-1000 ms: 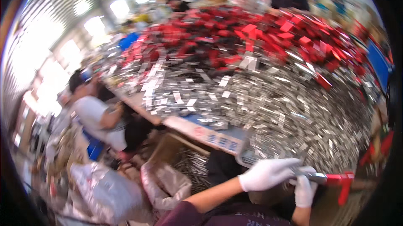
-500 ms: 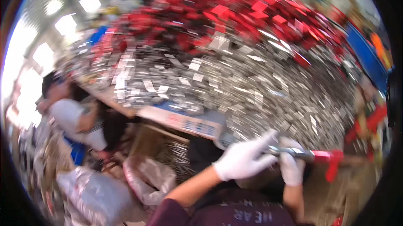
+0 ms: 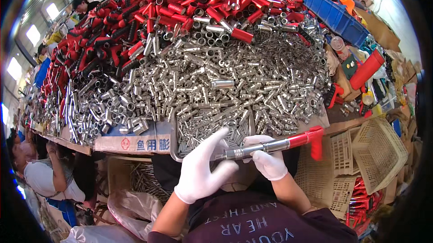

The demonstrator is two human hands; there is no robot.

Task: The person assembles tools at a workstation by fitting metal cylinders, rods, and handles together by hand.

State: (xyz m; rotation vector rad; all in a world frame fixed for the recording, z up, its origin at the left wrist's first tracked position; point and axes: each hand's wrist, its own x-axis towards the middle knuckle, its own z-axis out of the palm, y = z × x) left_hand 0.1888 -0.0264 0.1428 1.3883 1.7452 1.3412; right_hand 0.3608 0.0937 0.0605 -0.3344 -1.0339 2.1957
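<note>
A pistol-shaped tool (image 3: 282, 144) with a chrome tube barrel and a red handle lies crosswise in front of me, its handle pointing right. My right hand (image 3: 272, 166), in a white glove, is closed round the middle of the barrel, thumb on the near side. Beside the barrel's left end, my gloved left hand (image 3: 198, 171) is open, with thumb and fingers spread apart and nothing in it. Just beyond both hands, a metal tray (image 3: 174, 141) holds many small metal pins. Past it spreads a heap of silvery metal fittings (image 3: 194, 74).
Red tubes (image 3: 216, 13) and red-black handles (image 3: 94, 44) are piled at the back. A blue crate (image 3: 336, 17) stands far right. Cream plastic baskets (image 3: 379, 152) sit at the right, near red tools (image 3: 361, 202). Another person (image 3: 49, 175) works at the left.
The view has swung and sharpened. My left hand has come off the tool's barrel and opened at its left end. My right hand still holds the tool.
</note>
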